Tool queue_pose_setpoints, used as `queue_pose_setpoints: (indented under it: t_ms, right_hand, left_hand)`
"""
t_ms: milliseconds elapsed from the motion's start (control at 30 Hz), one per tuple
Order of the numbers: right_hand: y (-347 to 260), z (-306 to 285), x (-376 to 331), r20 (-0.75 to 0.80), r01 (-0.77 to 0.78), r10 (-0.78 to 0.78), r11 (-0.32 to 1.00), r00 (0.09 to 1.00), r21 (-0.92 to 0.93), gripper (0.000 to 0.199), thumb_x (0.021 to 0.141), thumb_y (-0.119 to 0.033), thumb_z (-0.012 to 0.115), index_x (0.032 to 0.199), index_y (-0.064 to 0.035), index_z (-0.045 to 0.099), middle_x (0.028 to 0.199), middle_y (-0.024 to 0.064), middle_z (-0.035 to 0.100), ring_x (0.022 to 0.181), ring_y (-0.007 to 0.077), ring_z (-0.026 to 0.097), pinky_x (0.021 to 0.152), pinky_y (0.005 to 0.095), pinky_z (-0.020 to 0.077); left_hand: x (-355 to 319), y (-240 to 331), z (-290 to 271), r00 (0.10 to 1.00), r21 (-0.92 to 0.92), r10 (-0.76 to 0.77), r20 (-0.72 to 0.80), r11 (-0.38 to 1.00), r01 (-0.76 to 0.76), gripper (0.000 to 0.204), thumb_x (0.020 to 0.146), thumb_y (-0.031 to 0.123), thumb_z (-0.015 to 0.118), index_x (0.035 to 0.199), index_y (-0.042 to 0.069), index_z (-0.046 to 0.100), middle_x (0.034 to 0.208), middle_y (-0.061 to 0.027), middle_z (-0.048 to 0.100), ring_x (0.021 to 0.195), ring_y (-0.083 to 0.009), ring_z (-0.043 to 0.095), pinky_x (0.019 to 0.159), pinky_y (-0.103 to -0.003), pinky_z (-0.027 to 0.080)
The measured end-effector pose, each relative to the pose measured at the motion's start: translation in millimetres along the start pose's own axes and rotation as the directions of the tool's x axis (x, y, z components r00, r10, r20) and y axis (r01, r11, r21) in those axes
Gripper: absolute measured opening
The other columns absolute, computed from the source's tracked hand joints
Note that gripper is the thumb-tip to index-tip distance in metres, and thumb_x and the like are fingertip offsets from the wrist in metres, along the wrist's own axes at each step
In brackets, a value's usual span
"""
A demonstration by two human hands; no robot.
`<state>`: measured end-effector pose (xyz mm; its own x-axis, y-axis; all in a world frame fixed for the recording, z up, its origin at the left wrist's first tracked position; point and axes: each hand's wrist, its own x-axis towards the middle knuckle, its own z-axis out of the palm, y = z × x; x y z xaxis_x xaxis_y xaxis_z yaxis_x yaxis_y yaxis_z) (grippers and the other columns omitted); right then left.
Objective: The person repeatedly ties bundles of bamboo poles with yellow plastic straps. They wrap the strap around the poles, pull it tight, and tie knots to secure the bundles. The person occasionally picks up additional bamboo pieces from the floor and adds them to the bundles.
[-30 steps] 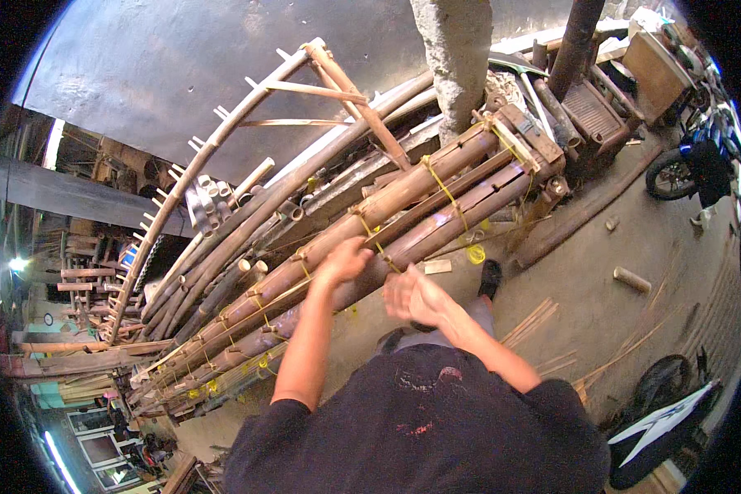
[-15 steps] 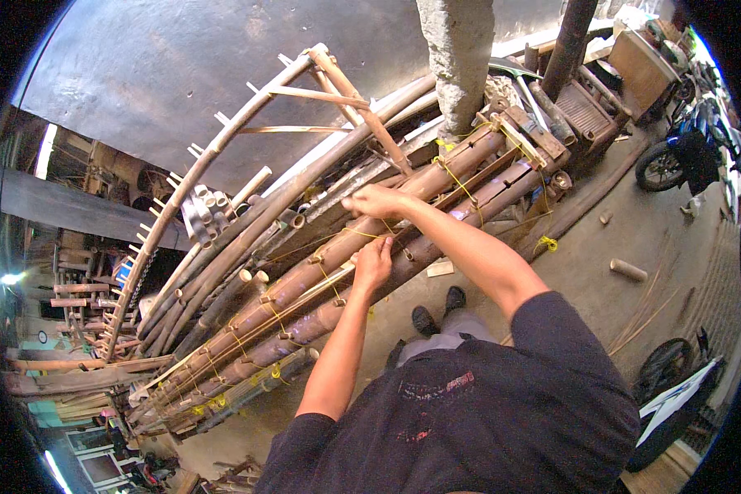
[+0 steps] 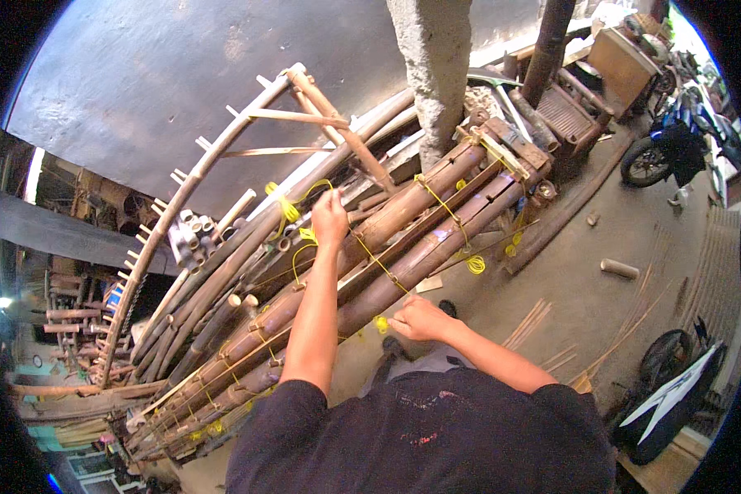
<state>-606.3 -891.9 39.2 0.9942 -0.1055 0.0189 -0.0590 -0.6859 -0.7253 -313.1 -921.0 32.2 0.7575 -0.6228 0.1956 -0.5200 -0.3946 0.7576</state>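
Note:
My left hand (image 3: 329, 218) is closed on a yellow cord (image 3: 314, 189), raised at the far side of a long bamboo pole (image 3: 391, 218). From its fist the cord loops left to a small yellow bundle. My right hand (image 3: 420, 319) is closed in a fist on the near side of a second, parallel bamboo pole (image 3: 432, 245); a thin line of cord seems to run to it, though its fingers hide the grip. A yellow cord bundle (image 3: 381, 324) hangs beside that fist. Between the hands, cord crosses both poles, which are lashed at several spots.
A concrete post (image 3: 432, 74) rises behind the poles. A ladder-like bamboo frame (image 3: 214, 152) leans by the dark wall (image 3: 198, 66), with stacked poles beneath. At right are a motorcycle (image 3: 667, 156), a short bamboo piece (image 3: 619, 268) and thin strips on the floor.
My hands, close together over the far pole before, are now apart. The left has moved up and leftward; the right has come down toward my body. Yellow cord bundles show beside both hands.

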Motion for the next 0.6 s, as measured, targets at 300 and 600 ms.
queue_pose_setpoints:
  t_ms: [300, 600]
  right_hand:
    - [-62, 114, 23, -0.032, -0.053, 0.085, 0.833, 0.996, 0.551, 0.026, 0.089, -0.023, 0.062, 0.104, -0.0027, 0.058, 0.103, 0.0177, 0.064, 0.094, 0.0289, 0.062, 0.081, 0.0425, 0.0485]
    - [-172, 114, 169, -0.556, 0.189, 0.208, 0.798, 0.804, 0.572, 0.024, 0.095, -0.024, 0.048, 0.085, -0.0055, 0.06, 0.081, 0.0097, 0.061, 0.075, 0.023, 0.059, 0.074, 0.0367, 0.0496]
  left_hand:
    - [-51, -28, -101, 0.973, 0.241, 0.165, 0.164, 0.949, -0.202, 0.038, 0.097, 0.032, 0.046, 0.108, 0.0, 0.062, 0.102, -0.027, 0.065, 0.099, -0.0457, 0.06, 0.087, -0.051, 0.047]
    - [-197, -151, -133, 0.954, 0.308, 0.189, 0.234, 0.916, -0.257, 0.029, 0.091, 0.028, 0.055, 0.112, 0.009, 0.061, 0.116, -0.0193, 0.064, 0.108, -0.0384, 0.059, 0.083, -0.059, 0.037]
